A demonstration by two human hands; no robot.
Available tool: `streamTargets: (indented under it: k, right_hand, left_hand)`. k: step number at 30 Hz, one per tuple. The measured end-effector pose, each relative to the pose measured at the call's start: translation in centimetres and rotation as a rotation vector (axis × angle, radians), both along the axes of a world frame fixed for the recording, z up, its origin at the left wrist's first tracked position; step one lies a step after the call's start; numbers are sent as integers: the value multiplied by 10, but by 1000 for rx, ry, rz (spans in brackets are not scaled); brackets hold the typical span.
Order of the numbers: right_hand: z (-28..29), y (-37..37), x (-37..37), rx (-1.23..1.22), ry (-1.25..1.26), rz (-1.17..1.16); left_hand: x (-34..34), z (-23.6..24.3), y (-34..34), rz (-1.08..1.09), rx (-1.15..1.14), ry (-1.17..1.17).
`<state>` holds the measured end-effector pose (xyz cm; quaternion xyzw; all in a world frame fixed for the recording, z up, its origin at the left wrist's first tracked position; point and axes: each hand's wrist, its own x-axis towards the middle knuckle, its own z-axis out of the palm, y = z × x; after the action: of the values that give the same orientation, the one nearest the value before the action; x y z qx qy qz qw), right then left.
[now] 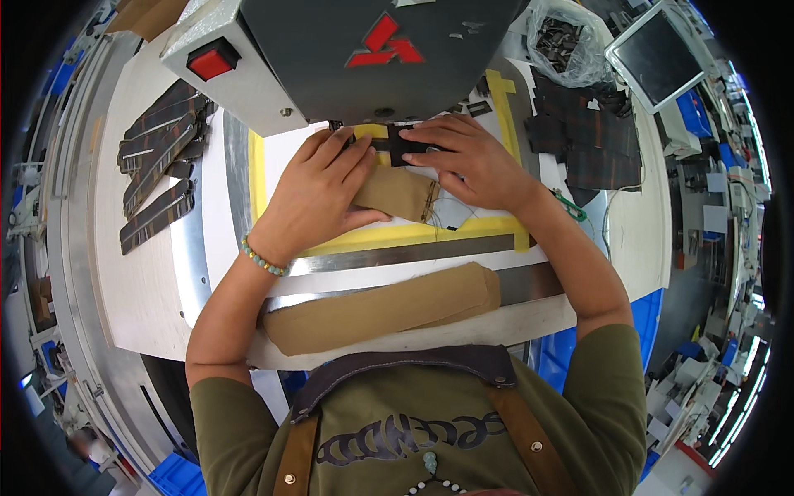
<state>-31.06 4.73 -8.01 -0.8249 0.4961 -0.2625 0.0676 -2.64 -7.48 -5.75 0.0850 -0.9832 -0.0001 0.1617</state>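
A tan cloth piece (395, 193) with loose dark threads at its right end lies on the white work plate, below a dark machine head (372, 66). My left hand (324, 186) rests over its left side, the thumb stretched along the cloth and the fingers reaching up toward the machine. Across from it, my right hand (475, 161) lies with fingers extended over a black part (405, 150) beside a yellow strip. Both hands seem to press down rather than grip. What lies directly under the fingertips is partly hidden.
A long tan cloth strip (380, 310) lies along the front edge. Plaid pieces (157, 161) are at left, more dark plaid cloth (600, 140) at right. A plastic bag of dark pieces (566, 37), a monitor (659, 56) and a green-handled tool (571, 207) sit rightward.
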Motion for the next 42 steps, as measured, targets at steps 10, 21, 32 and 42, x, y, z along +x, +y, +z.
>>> streamTargets:
  k: [10,21,32,42]
  right_hand:
    - [-2,-3,2,-51,13,-7]
    - [-5,-13,-4,-128,28,-14]
    - [-11,-34,-17,-124,19,-54]
    - [4,-1,4,-252,329,-113]
  left_hand:
    - [2,1,-1,-2,16,-37]
    - [0,-1,0,56,-56,-70]
    - [-1,-3,-7,104,19,-13]
    - [4,-3,-11,10,61,-12]
